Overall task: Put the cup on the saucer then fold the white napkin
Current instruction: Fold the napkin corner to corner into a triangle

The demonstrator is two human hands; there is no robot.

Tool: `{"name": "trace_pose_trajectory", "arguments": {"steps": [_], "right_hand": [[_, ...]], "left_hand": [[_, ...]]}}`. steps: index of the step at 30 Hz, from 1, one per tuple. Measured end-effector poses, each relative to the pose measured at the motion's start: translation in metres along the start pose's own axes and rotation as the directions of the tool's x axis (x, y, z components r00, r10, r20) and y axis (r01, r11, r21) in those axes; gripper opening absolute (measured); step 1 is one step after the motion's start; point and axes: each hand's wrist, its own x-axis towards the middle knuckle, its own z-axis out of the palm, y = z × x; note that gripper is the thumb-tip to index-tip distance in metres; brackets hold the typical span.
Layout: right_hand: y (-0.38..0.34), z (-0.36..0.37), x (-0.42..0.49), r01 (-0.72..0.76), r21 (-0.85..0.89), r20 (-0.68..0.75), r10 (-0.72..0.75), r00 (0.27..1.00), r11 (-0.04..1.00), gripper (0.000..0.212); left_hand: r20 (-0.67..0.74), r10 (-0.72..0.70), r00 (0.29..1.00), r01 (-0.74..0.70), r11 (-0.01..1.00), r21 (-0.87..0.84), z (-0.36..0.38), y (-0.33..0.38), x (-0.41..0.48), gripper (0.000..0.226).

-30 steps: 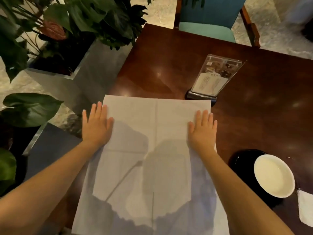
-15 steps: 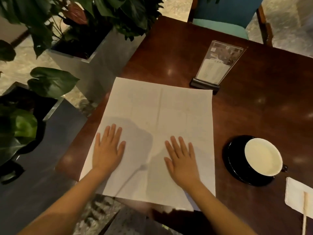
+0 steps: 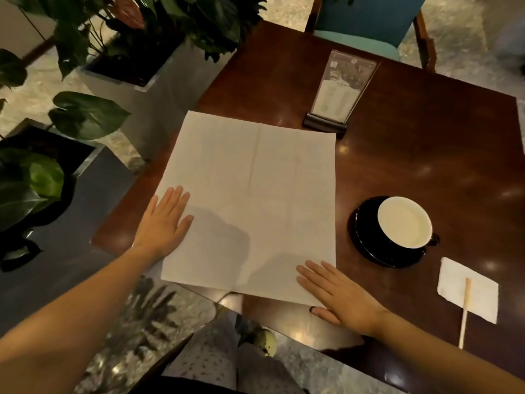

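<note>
The white napkin (image 3: 255, 194) lies spread flat and unfolded on the dark wooden table (image 3: 426, 143), creases showing across it. My left hand (image 3: 164, 223) rests flat, fingers apart, on its near left edge. My right hand (image 3: 338, 294) lies flat on its near right corner, the thumb on the table beside it. To the right, the cup (image 3: 404, 221), black outside and white inside, stands on the black saucer (image 3: 366, 245), apart from both hands.
A clear menu stand (image 3: 338, 92) stands just past the napkin's far right corner. A small white napkin (image 3: 468, 290) with a wooden stirrer (image 3: 465, 311) lies at the right. Potted plants (image 3: 119, 38) crowd the left side. A teal chair (image 3: 369, 24) stands behind the table.
Both hands slid back along the napkin toward me, from its far part to its near edge, and then spread apart to the near corners. The view tilted and pulled back.
</note>
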Motion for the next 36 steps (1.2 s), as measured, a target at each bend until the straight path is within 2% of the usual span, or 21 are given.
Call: {"name": "trace_pose_trajectory", "arguments": {"steps": [4,6,9,11,13,15,18,19,21,24,29,34,36], "right_hand": [[0.003,0.006,-0.009,0.033,-0.097,-0.174,-0.049,0.984,0.995,0.031],[0.002,-0.005,-0.003,0.055,-0.111,-0.191,-0.076,0.979,0.992,0.026],[0.003,-0.037,0.018,-0.004,0.061,-0.128,0.011,0.992,0.998,0.008],[0.007,-0.062,0.040,-0.118,0.261,-0.046,0.134,0.990,0.958,0.009],[0.014,-0.086,0.067,-0.203,0.428,0.067,0.193,0.979,0.881,0.015],[0.023,-0.112,0.097,-0.207,0.521,0.132,0.162,0.978,0.828,0.016],[0.034,-0.151,0.145,-0.174,0.565,0.156,0.103,0.982,0.807,0.017],[0.037,-0.162,0.160,-0.181,0.570,0.166,0.103,0.981,0.802,0.018],[0.042,-0.181,0.187,-0.187,0.585,0.178,0.100,0.979,0.789,0.018],[0.055,-0.205,0.220,-0.184,0.619,0.198,0.075,0.977,0.764,0.017],[0.080,-0.231,0.259,-0.167,0.674,0.240,0.001,0.971,0.720,0.026],[0.091,-0.238,0.308,-0.186,0.732,0.099,0.168,0.981,0.655,0.008],[0.091,-0.238,0.335,-0.189,0.716,0.059,0.211,0.976,0.672,0.006]], "left_hand": [[0.040,0.022,0.999,-0.021,0.999,-0.030,-0.002,-0.002,0.000,0.066],[0.056,0.022,0.998,-0.020,0.999,-0.036,-0.004,-0.001,0.000,0.063],[0.077,0.014,0.997,-0.010,0.999,-0.053,-0.011,0.004,-0.002,0.062],[0.065,0.006,0.998,0.006,0.982,-0.187,-0.017,0.016,-0.004,0.063],[0.118,0.027,0.993,0.032,0.883,-0.468,-0.032,0.040,-0.007,0.076],[0.177,0.129,0.976,0.028,0.728,-0.685,-0.049,0.073,-0.011,0.089],[0.122,0.213,0.969,-0.033,0.605,-0.795,-0.061,0.120,-0.011,0.071],[0.069,0.177,0.982,-0.045,0.569,-0.821,-0.062,0.131,-0.009,0.064],[-0.038,0.004,0.999,-0.035,0.501,-0.865,-0.065,0.143,-0.001,0.047],[-0.077,-0.237,0.969,0.025,0.397,-0.918,-0.080,0.135,0.019,0.016],[-0.008,-0.328,0.945,0.088,0.277,-0.957,-0.105,0.093,0.053,0.010],[0.006,-0.405,0.914,0.122,0.260,-0.958,-0.120,0.057,0.087,0.016],[-0.022,-0.436,0.899,0.124,0.303,-0.945,-0.122,0.038,0.108,0.026]]}}
